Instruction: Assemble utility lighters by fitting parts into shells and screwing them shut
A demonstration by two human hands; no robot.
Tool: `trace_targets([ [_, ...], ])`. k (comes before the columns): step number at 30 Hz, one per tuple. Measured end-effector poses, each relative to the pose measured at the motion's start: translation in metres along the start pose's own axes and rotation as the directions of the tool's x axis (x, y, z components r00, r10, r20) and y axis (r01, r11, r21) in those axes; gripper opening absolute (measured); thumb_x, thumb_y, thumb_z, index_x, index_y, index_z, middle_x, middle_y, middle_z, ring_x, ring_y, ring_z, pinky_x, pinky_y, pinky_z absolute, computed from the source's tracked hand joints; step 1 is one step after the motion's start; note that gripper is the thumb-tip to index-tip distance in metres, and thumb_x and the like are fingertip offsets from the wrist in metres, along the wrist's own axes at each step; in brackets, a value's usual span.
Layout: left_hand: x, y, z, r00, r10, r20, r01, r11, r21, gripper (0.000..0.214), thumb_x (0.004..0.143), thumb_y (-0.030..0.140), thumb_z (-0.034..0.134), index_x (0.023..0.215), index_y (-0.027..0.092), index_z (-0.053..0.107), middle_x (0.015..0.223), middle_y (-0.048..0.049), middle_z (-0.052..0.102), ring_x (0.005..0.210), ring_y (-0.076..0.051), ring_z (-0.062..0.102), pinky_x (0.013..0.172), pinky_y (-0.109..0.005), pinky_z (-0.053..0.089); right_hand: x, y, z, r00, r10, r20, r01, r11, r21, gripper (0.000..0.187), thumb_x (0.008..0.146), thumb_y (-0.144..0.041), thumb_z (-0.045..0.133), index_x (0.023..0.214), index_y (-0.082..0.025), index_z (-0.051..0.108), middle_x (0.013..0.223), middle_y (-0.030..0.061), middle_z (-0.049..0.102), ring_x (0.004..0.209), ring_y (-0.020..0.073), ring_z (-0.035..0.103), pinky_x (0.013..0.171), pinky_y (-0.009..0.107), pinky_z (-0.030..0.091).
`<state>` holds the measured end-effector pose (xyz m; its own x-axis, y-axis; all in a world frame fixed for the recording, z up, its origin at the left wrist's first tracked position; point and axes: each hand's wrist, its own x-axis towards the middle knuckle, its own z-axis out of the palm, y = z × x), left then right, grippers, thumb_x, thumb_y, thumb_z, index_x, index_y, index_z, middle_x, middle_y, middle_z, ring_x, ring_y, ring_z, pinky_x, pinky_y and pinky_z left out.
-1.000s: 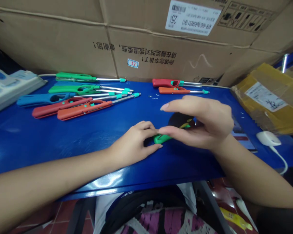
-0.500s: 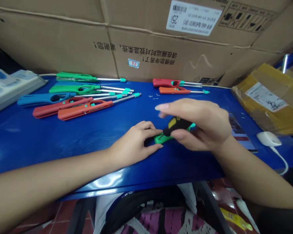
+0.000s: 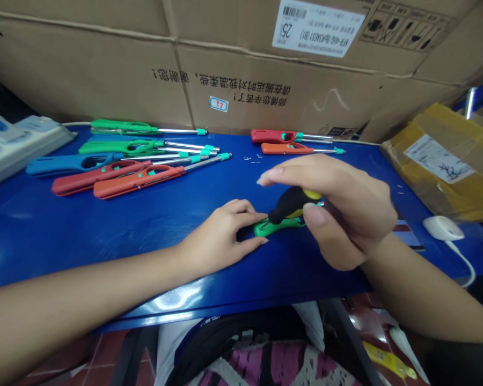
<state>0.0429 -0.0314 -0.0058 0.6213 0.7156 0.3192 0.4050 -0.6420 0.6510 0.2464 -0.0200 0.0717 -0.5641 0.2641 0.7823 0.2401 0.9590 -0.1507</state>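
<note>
A green gas lighter lies on the blue table, partly hidden under my right hand. My left hand rests on the table and grips the lighter's left end between thumb and fingers. In my right hand is a short screwdriver with a black and yellow handle, held by the thumb and fingers above the lighter. The screwdriver slants down to the left, its thin shaft meeting the lighter's body close to my left fingertips. The index finger stretches out over the handle.
Several long lighters, including an orange one and a blue one, lie at the left. A red lighter and an orange lighter lie at the back. A cardboard box walls the far edge. A taped parcel stands right; a power strip sits left.
My right hand has turned and shifted slightly right, the thumb moving back along the screwdriver handle, so more of handle and lighter shows. My left hand stays in place.
</note>
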Motion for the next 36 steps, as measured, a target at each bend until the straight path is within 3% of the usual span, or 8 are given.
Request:
trace_targets([
  [4,0.000,0.000,0.000,1.000,0.007,-0.008,-0.007,1.000,0.007,0.028,0.091,0.028,0.073,0.118,0.019,0.071,0.104,-0.0062,0.067,0.100,-0.023,0.065,0.092,-0.040,0.055,0.004,0.001,0.000,0.999,-0.039,-0.024,0.037,0.997,-0.063,0.012,0.091,-0.016,0.065,0.103,-0.015,0.068,0.082,0.0027,0.072,0.071,0.0152,0.066,0.064,0.030,0.057],
  [7,0.000,0.001,-0.001,1.000,0.003,-0.019,-0.003,1.000,0.006,0.026,0.090,0.027,0.075,0.115,0.020,0.071,0.098,-0.0032,0.066,0.096,-0.021,0.065,0.091,-0.038,0.055,0.003,0.005,-0.001,0.997,-0.078,-0.023,0.073,0.981,-0.177,0.015,0.088,-0.027,0.076,0.098,-0.018,0.068,0.071,-0.0007,0.067,0.057,0.0138,0.059,0.052,0.029,0.051],
  [13,0.000,0.001,0.000,1.000,0.007,-0.009,-0.007,1.000,0.014,0.025,0.093,0.028,0.071,0.116,0.019,0.072,0.106,-0.0069,0.067,0.104,-0.024,0.065,0.093,-0.040,0.055,0.001,0.001,-0.002,0.992,0.010,0.124,-0.011,1.000,0.007,0.037,0.100,-0.018,0.040,0.132,-0.016,0.057,0.118,0.0069,0.073,0.111,0.0209,0.069,0.094,0.040,0.059],
  [19,0.000,0.000,0.001,0.999,0.025,-0.027,-0.024,0.999,0.032,0.023,0.093,0.027,0.072,0.114,0.021,0.071,0.099,-0.0036,0.067,0.096,-0.021,0.065,0.090,-0.038,0.055,0.000,0.001,0.000,0.997,0.026,0.069,-0.011,0.978,-0.209,0.019,0.094,-0.031,0.066,0.110,-0.021,0.066,0.080,-0.0021,0.071,0.066,0.0131,0.066,0.061,0.025,0.055],
  [21,0.000,0.000,0.000,0.999,0.023,-0.023,-0.023,0.999,0.030,0.022,0.092,0.027,0.072,0.113,0.021,0.071,0.098,-0.0033,0.066,0.096,-0.021,0.065,0.091,-0.038,0.055,-0.002,0.004,0.003,0.999,-0.016,0.045,0.025,0.979,-0.202,0.021,0.095,-0.032,0.066,0.111,-0.019,0.066,0.081,-0.0005,0.073,0.071,0.0144,0.069,0.064,0.026,0.057],
  [25,-0.001,-0.001,0.001,1.000,0.018,-0.013,-0.018,1.000,0.017,0.024,0.094,0.029,0.070,0.115,0.018,0.072,0.107,-0.0070,0.068,0.102,-0.023,0.065,0.092,-0.039,0.055,-0.005,0.005,0.009,1.000,-0.001,0.008,0.001,1.000,0.028,0.033,0.097,-0.017,0.044,0.126,-0.013,0.059,0.116,0.0080,0.073,0.110,0.0211,0.069,0.095,0.039,0.059],
  [29,-0.001,0.000,0.001,1.000,0.007,-0.028,-0.007,1.000,0.007,0.019,0.092,0.026,0.069,0.110,0.019,0.072,0.105,-0.0060,0.068,0.099,-0.022,0.066,0.089,-0.038,0.056,-0.004,-0.001,0.010,0.998,0.055,0.008,-0.055,0.998,0.043,0.026,0.097,-0.017,0.055,0.122,-0.016,0.061,0.101,0.0032,0.073,0.091,0.0169,0.069,0.082,0.034,0.061],
  [36,0.000,0.005,-0.002,0.998,-0.056,0.007,0.057,0.998,-0.031,0.007,0.092,0.023,0.066,0.096,0.019,0.071,0.096,-0.0038,0.069,0.101,-0.023,0.066,0.090,-0.037,0.055,-0.002,-0.003,0.007,0.996,0.004,0.086,0.011,0.985,-0.170,0.018,0.096,-0.038,0.068,0.103,-0.022,0.069,0.088,0.0010,0.072,0.077,0.0140,0.069,0.065,0.026,0.057],
])
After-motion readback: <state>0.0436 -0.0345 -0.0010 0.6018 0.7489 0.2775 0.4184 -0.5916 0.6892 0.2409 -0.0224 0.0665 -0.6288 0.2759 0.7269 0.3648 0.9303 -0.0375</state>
